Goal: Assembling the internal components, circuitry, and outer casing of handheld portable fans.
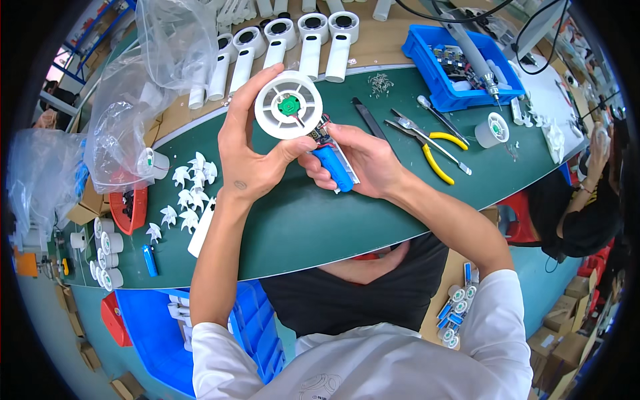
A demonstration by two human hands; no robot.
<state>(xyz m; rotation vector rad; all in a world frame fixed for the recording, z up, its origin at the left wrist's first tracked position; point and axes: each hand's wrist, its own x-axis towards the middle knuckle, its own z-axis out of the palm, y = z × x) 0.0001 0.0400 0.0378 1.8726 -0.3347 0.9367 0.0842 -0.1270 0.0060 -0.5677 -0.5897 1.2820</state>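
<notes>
Closest in: left hand [252,143] curled round the rim of a white fan head [289,105], fingers one side, thumb the other. Right hand [370,159] pinching a blue battery [333,168] and circuit board [321,133], just below right of the fan head. A thin wire [300,122] shows at its hub.

Risk, my judgement: hands drawn apart, or one twisted against the other, could strain the wire or tear a joint; a hard thumb on the board might damage parts; a slack grip could leave the battery hanging by its leads.

Containers, working outward. Body-side and left of the fan head, below the counter [293,243]: blue crate [153,340], white pieces [179,312] in it. Left of the fan head, loose white impellers [193,193]; past them a red basket [139,217], small dark parts inside, too small to name. Well right of and beyond the fan head: blue tray [477,99], circuit boards and pale pieces within. Beyond, to its left: see-through plastic bag [177,40], contents unclear. Just beyond the fan head: a row of white handheld fans [310,50].
</notes>
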